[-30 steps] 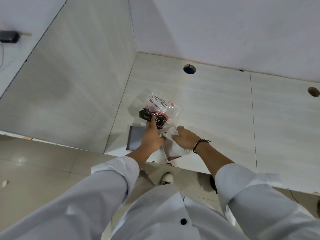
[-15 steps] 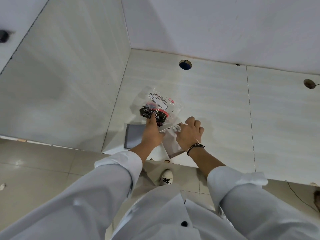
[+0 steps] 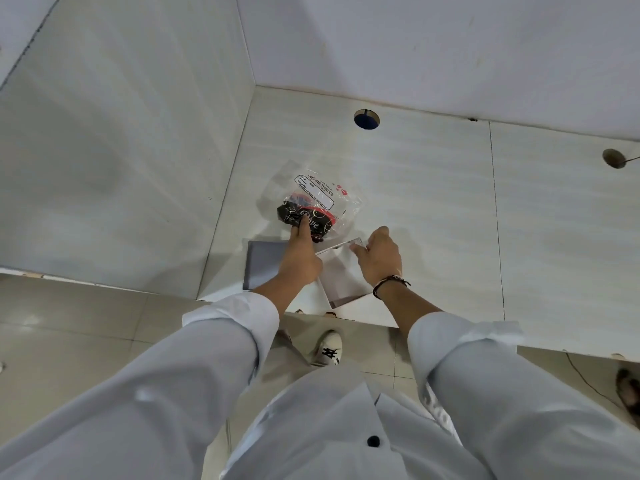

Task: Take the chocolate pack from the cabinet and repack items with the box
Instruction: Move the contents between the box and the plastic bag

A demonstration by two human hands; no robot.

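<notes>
A clear plastic bag (image 3: 313, 195) with a white label and a dark red-and-black chocolate pack inside lies on the pale counter (image 3: 415, 188). My left hand (image 3: 299, 254) rests on the dark pack with the forefinger stretched out, pinning its near end. A white box (image 3: 341, 271) stands open at the counter's front edge, and my right hand (image 3: 379, 256) grips its far rim with thumb and fingers. A flat grey lid (image 3: 263, 263) lies left of the box, partly under my left wrist.
The counter meets a side panel (image 3: 121, 150) on the left and a white back wall (image 3: 433, 46). Two round cable holes, one blue-lined (image 3: 366, 118), one at the right (image 3: 613, 157). Below the front edge are floor tiles and my shoe (image 3: 329, 348).
My right hand rose from lying flat on the box to gripping its far rim, tilting the box up. The left hand stayed on the chocolate pack.
</notes>
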